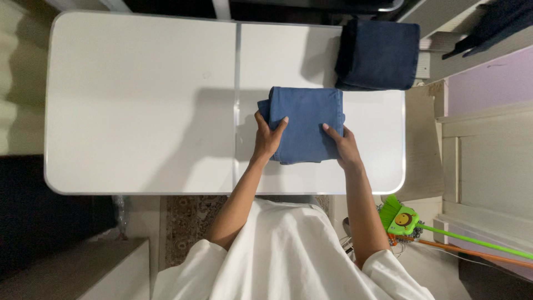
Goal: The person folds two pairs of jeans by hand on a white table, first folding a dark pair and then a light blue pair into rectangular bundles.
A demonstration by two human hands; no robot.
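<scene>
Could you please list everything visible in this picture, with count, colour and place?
folded blue jeans: one, mid blue, on the table in front of the person, held at both sides
folded dark jeans: one, dark navy, at the table's far right corner
table: one, white, filling the middle of the view
broom: one, green head and handle, on the floor at right
orange stick: one, beside the broom handle
rug: one, patterned brown, under the table's near edge
left hand: on the blue jeans' left edge
right hand: on their right edge
</scene>
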